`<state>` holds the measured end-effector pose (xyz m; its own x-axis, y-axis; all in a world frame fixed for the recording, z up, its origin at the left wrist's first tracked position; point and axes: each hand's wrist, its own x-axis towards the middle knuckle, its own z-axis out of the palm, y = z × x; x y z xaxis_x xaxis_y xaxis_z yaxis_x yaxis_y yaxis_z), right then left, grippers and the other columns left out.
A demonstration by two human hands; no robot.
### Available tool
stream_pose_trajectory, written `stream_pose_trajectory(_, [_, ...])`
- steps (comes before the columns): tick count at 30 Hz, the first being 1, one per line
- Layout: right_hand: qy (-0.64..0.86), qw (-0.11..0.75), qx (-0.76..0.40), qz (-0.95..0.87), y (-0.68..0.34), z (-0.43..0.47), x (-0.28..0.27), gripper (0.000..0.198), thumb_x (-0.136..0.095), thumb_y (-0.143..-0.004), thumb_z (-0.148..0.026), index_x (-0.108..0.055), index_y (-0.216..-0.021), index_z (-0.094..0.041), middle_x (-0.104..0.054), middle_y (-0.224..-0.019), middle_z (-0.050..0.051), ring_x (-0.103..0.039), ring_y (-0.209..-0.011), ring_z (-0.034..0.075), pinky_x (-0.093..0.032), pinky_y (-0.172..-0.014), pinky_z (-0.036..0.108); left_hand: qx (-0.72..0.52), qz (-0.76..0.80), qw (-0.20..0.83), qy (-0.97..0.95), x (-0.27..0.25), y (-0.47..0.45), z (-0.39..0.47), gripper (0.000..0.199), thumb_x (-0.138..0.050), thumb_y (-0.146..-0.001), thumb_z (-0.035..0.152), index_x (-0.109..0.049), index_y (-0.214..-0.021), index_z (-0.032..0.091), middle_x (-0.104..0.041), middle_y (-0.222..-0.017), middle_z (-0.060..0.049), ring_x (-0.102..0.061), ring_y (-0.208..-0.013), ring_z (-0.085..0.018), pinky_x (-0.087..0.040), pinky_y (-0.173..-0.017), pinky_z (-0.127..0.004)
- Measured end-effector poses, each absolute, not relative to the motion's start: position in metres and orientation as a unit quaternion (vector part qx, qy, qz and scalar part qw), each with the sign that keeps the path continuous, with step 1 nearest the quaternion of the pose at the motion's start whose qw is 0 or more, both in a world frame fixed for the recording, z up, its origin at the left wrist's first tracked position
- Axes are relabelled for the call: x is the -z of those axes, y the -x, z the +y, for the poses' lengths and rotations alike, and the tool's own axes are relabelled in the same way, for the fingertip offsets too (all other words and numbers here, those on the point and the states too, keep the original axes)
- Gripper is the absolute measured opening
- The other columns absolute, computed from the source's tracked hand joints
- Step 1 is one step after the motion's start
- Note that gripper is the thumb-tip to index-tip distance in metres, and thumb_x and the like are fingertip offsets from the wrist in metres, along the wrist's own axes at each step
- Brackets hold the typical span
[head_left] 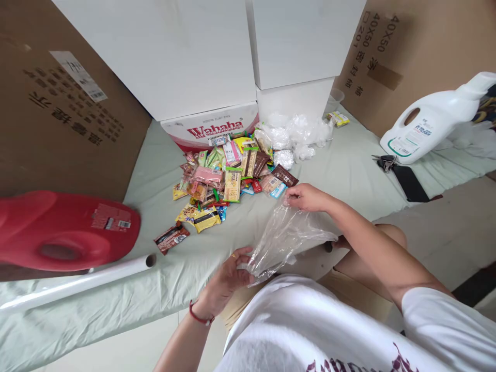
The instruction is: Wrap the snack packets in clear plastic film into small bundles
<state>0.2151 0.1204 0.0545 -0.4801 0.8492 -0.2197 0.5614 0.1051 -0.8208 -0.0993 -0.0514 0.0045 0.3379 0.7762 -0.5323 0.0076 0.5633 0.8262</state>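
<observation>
A clear plastic bag (287, 235) is stretched loosely between my two hands, over the front edge of the bed-like surface and my lap. My right hand (307, 197) pinches its upper edge, close to the snack pile. Lower and to the left, my left hand (234, 271) has its fingers closed on the bag's other side. Beyond the bag lies a heap of wrapped snacks (232, 184) in many colours. A dark brown packet (284, 175) rests just past my right hand, and a red-brown packet (171, 237) lies apart at the left.
Crumpled clear plastic (294, 132) sits behind the snacks, before a Wahaha box (211, 124) and white boxes (163, 46). A red jug (73, 227) and white tube (81, 285) lie left. At right are a white detergent bottle (430, 121), keys (385, 163) and a black phone (409, 183).
</observation>
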Motion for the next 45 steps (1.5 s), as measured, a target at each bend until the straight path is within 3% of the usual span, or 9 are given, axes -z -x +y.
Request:
stream_pose_trajectory(5, [0.388, 0.083, -0.406, -0.823, -0.172, 0.135, -0.043, 0.025, -0.063, -0.092, -0.036, -0.073, -0.083, -0.014, -0.054, -0.063, -0.004, -0.045, -0.061, 0.011, -0.03, -0.061, 0.024, -0.294, 0.741, 0.294, -0.528, -0.017, 0.116, -0.068, 0.063, -0.077, -0.074, 0.044, -0.059, -0.129, 0.018, -0.06, -0.121, -0.014, -0.066, -0.091, -0.026, -0.058, -0.077, -0.045])
stream_pose_trajectory(9, [0.335, 0.055, -0.352, -0.872, -0.134, 0.138, -0.036, 0.019, -0.066, -0.094, -0.03, -0.076, -0.088, -0.015, -0.064, -0.072, 0.0, -0.053, -0.067, 0.013, -0.031, -0.064, 0.024, -0.392, 0.63, 0.018, -0.671, -0.051, 0.087, -0.064, 0.031, -0.058, -0.089, 0.016, -0.063, -0.119, 0.02, -0.063, -0.124, -0.014, -0.064, -0.113, -0.027, -0.056, -0.091, -0.042])
stream_pose_trajectory(16, [0.327, 0.139, -0.271, -0.895, -0.116, 0.156, -0.046, 0.026, -0.063, -0.098, -0.028, -0.073, -0.119, -0.016, -0.073, -0.113, 0.012, -0.066, -0.098, 0.022, -0.045, -0.085, 0.029, -0.242, 0.481, 0.069, -0.84, -0.002, 0.022, -0.005, 0.03, -0.051, -0.084, 0.0, -0.073, -0.091, 0.019, -0.076, -0.108, -0.011, -0.07, -0.105, -0.026, -0.058, -0.09, -0.039])
stream_pose_trajectory(19, [0.434, 0.262, -0.254, -0.824, -0.153, 0.148, -0.039, 0.047, -0.065, -0.098, -0.041, -0.062, -0.138, -0.017, -0.066, -0.132, 0.016, -0.062, -0.12, 0.028, -0.044, -0.106, 0.04, -0.186, 0.52, 0.033, -0.833, 0.03, 0.022, 0.006, 0.032, -0.054, -0.088, 0.005, -0.076, -0.108, 0.018, -0.076, -0.122, -0.012, -0.066, -0.122, -0.031, -0.053, -0.102, -0.048])
stream_pose_trajectory(23, [0.564, 0.275, -0.397, -0.67, -0.202, 0.107, -0.014, 0.089, -0.069, -0.089, -0.062, -0.035, -0.16, -0.02, -0.062, -0.137, 0.018, -0.064, -0.121, 0.03, -0.05, -0.102, 0.046, -0.168, 0.524, 0.037, -0.834, 0.039, 0.025, -0.002, 0.04, -0.05, -0.095, 0.011, -0.071, -0.128, 0.018, -0.069, -0.14, -0.013, -0.058, -0.137, -0.03, -0.043, -0.116, -0.052])
stream_pose_trajectory(30, [0.568, 0.352, -0.423, -0.612, -0.18, 0.024, 0.008, 0.113, -0.081, -0.076, -0.06, -0.022, -0.165, -0.021, -0.043, -0.159, 0.023, -0.045, -0.146, 0.035, -0.041, -0.117, 0.054, -0.126, 0.56, 0.062, -0.816, 0.032, 0.018, -0.005, 0.045, -0.047, -0.101, 0.021, -0.065, -0.142, 0.021, -0.055, -0.157, -0.013, -0.043, -0.152, -0.035, -0.028, -0.125, -0.062])
stream_pose_trajectory(34, [0.658, 0.333, -0.381, -0.557, -0.175, 0.012, 0.012, 0.097, -0.073, -0.082, -0.041, -0.025, -0.163, -0.019, -0.066, -0.126, 0.016, -0.07, -0.099, 0.028, -0.057, -0.093, 0.048, -0.121, 0.588, 0.078, -0.796, 0.03, 0.021, 0.003, 0.046, -0.042, -0.105, 0.029, -0.06, -0.147, 0.021, -0.046, -0.164, -0.014, -0.039, -0.154, -0.035, -0.028, -0.124, -0.064])
stream_pose_trajectory(37, [0.666, 0.338, -0.428, -0.509, -0.198, 0.009, 0.022, 0.078, -0.065, -0.086, -0.039, -0.035, -0.156, -0.021, -0.068, -0.094, 0.004, -0.066, -0.068, 0.021, -0.059, -0.072, 0.04, -0.146, 0.606, 0.096, -0.776, 0.03, 0.034, 0.015, 0.051, -0.038, -0.107, 0.035, -0.054, -0.151, 0.017, -0.045, -0.164, -0.016, -0.043, -0.152, -0.033, -0.035, -0.122, -0.057])
stream_pose_trajectory(45, [0.685, 0.263, -0.44, -0.518, -0.269, -0.009, 0.012, 0.039, -0.068, -0.082, -0.056, -0.068, -0.104, -0.023, -0.067, -0.085, 0.005, -0.065, -0.071, 0.023, -0.055, -0.061, 0.037, -0.145, 0.619, 0.078, -0.768, 0.038, 0.06, 0.032, 0.054, -0.04, -0.105, 0.036, -0.053, -0.152, 0.014, -0.048, -0.162, -0.016, -0.042, -0.152, -0.034, -0.03, -0.124, -0.056])
